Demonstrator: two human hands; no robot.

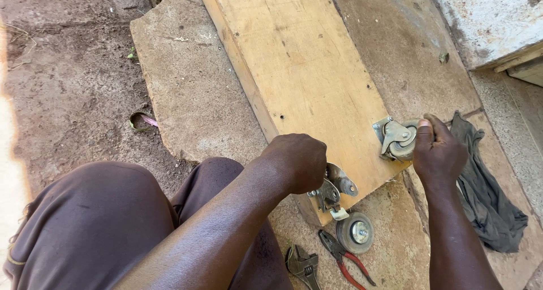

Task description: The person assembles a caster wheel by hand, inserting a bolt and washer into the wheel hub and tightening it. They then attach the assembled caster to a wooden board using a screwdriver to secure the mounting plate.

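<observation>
Your left hand (297, 161) is clenched over the metal caster bracket (335, 189) at the pale plywood board's (305, 69) six-o'clock corner; your right hand (436, 151) grips the grey swivel caster (397, 139) at three o'clock. Seat both plates flat and square.

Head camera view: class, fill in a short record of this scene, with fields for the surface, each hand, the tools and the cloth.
surface: long pale wooden board lying on a concrete slab
left hand: left hand closed over a metal caster bracket at the board's near corner
right hand: right hand gripping a grey metal caster wheel on the board's edge
loose wheel: grey wheel on the ground
tools: red-handled pliers, adjustable wrench
cloth: dark grey rag on the right
</observation>
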